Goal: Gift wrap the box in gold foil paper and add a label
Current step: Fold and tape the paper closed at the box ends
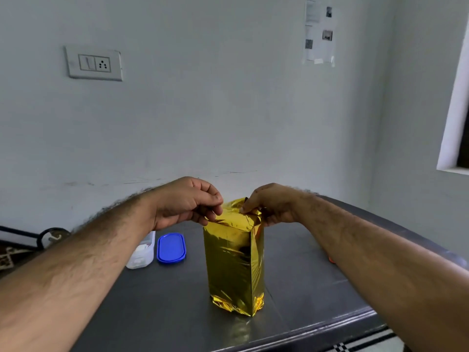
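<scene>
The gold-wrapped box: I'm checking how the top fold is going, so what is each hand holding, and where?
Both the left hand and the right hand pinch the loose foil at the top end of the upright gold-wrapped box.

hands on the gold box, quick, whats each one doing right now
Left hand: pinching the foil paper at the box top.
Right hand: pinching the foil folds at the top's right side.

The room is bright with soft, even light, and the wall (228,110) looks pale and a bit hazy; the gold foil paper (232,260) shines with glare and throws a faint yellow glow on the dark table (304,288). The picture bends at its edges, so the arms look stretched; the far papers (319,31) on the wall are blurry.
</scene>
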The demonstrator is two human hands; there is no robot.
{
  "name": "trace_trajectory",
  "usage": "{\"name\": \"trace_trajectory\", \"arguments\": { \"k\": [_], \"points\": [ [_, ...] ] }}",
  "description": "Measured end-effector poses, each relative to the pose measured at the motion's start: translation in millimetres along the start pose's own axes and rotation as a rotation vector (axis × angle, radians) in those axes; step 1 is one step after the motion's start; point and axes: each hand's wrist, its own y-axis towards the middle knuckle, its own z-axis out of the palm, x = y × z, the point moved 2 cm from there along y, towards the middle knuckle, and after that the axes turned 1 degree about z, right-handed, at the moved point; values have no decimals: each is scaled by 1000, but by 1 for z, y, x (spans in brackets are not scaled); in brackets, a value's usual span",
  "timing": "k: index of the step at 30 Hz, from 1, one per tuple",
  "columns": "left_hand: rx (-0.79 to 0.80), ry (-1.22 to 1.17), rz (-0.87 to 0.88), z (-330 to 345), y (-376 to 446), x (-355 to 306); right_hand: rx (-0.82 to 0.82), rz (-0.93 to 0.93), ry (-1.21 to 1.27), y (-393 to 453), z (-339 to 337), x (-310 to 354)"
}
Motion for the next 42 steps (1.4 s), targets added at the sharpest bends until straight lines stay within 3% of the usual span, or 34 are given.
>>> {"name": "trace_trajectory", "arguments": {
  "k": [5, 11, 16, 21, 28, 34, 42],
  "points": [
    [-91, -242, -18, 33, -6, 14, -55, 108, 85, -5, 1, -4],
    [-298, -285, -2, 55, 11, 29, -47, 204, 295, -17, 7, -16],
    [-156, -278, -141, 45, 21, 16, -162, 207, 426, -25, 7, -26],
    [-105, -256, -220, 35, 21, 14, -111, 185, 374, -42, 15, -16],
    [-246, -284, -230, 26, 13, 18, -186, 162, 237, -36, 23, -10],
    [-256, -73, -367, 23, 6, 5, -203, 181, 233, -40, 25, -9],
    [-353, -58, -323, 45, 17, -3, -208, 181, 225, -46, 31, -5]
  ]
}}
